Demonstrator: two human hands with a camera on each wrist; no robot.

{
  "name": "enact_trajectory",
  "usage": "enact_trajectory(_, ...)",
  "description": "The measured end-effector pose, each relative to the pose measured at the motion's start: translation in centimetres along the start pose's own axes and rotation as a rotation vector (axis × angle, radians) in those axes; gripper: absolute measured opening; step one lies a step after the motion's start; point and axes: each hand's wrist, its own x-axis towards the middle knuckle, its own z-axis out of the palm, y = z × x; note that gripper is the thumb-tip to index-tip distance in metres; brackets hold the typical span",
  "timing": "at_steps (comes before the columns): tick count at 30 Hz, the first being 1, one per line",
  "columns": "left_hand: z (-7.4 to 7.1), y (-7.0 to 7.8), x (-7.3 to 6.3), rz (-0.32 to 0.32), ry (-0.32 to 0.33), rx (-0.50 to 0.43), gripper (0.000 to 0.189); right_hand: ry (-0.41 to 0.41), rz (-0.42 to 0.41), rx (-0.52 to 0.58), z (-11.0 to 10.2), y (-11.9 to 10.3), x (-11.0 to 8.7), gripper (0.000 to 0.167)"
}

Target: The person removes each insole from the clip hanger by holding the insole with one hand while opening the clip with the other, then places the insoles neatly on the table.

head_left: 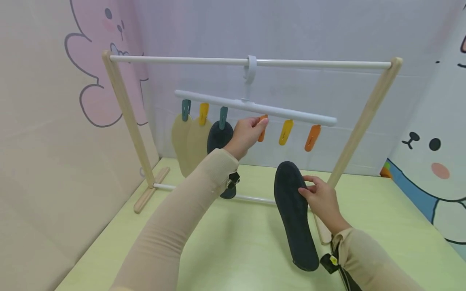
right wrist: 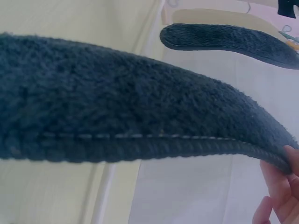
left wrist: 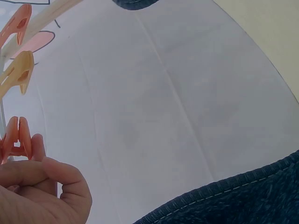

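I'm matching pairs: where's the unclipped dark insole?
In the head view, the unclipped dark insole is right of centre, pinched by the right hand below the white hanger.

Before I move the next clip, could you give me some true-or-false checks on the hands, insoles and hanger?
1. The right hand holds a dark insole. True.
2. The left hand grips a yellow clip. False: it pinches an orange clip.
3. Two beige insoles and another dark insole hang from the hanger. True.
4. The hanger lies on the table. False: it hangs from the white top rod.
5. The yellow clip between the two orange ones holds no insole. True.
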Motion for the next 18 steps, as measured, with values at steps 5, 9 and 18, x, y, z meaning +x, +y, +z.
enact_trajectory(5,0.0,0.1,0.0,0.001,-0.016,0.008,0.035,-0.051,0.016,-0.036,-0.2,0.8,-0.3,0.032)
enact_trajectory(9,0.1,0.1,-0.1,0.010,-0.025,0.011,0.033,-0.087,0.012,-0.076,-0.6,1.4,-0.3,0.033)
enact_trajectory(18,0.3,0.4,-0.2,0.013,-0.015,0.074,0.039,-0.172,0.058,-0.111,-1.9,2.8,-0.1,0.037)
